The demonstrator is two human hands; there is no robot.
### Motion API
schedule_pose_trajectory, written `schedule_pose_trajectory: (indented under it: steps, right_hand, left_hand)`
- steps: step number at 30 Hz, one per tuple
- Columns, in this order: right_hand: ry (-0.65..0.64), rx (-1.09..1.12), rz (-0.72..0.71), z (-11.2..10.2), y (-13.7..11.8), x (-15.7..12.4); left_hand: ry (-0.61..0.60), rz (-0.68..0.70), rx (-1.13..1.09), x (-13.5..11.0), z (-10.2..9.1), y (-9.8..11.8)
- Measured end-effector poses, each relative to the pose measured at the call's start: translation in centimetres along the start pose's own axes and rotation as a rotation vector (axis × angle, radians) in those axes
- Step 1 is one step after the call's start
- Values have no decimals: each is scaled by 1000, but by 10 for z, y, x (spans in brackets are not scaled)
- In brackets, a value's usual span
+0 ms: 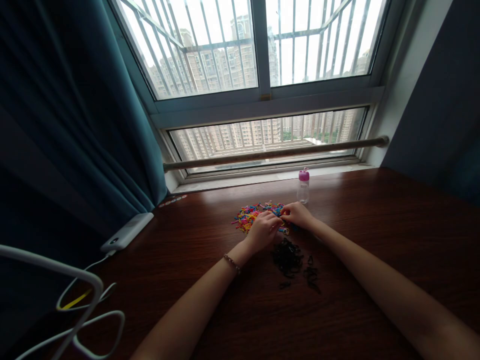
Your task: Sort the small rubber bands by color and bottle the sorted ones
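Observation:
A loose pile of small, many-coloured bands that look like hair ties [245, 218] lies on the dark wooden table. My left hand [263, 230], with a beaded bracelet on its wrist, is over the right part of this pile, its fingers bent together. Close by on the right, my right hand [297, 215] has thumb and fingers pinched at the pile's right edge. The fingertips of both hands nearly meet; what they grip is too small to make out. Nearer to me lies a heap of small black pieces [287, 257], with a smaller black cluster [311, 275] beside it.
A clear bottle with a pink lid [303, 187] stands behind my right hand. On the left, a white power bank [127, 232] with a cable lies by the blue curtain [112, 125]. White tubing [86, 280] curves at lower left. A metal rail [277, 154] crosses the window.

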State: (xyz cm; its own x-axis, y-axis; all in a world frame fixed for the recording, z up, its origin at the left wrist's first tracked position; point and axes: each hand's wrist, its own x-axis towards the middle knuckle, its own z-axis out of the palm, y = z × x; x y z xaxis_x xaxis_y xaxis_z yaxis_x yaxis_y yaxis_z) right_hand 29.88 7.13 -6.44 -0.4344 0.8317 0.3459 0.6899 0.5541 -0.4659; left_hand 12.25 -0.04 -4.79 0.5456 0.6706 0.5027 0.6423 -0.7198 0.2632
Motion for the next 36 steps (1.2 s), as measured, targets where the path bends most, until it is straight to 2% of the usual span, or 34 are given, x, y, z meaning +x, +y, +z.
schedule_pose_trajectory:
  steps: [2,5,11,16,21,27,32,36]
  right_hand:
    - [-2,23,27,3,1,1]
    - [2,84,57,5,3,2]
    - [-31,259,103,-2,8,7]
    - [-79,468,281,-19,12,7]
    - [-223,701,385,-30,9,2]
    - [-316,752,358,-29,2,0]
    - [-514,818,291,-38,-6,-4]
    - [-805,820,258,-47,-18,-10]
  left_hand:
    - [55,-94,32,-1,2,-11]
    - [68,-170,55,-3,5,-22]
    - [-63,-134,124,-6,9,-20]
    - [-172,-127,136,-7,8,-14]
    - [-118,-148,93,-7,13,-21]
    - [-69,-195,63,-8,20,-32]
    - [-35,-206,104,-8,17,-34]
    - [-25,-209,117,-7,12,-33]
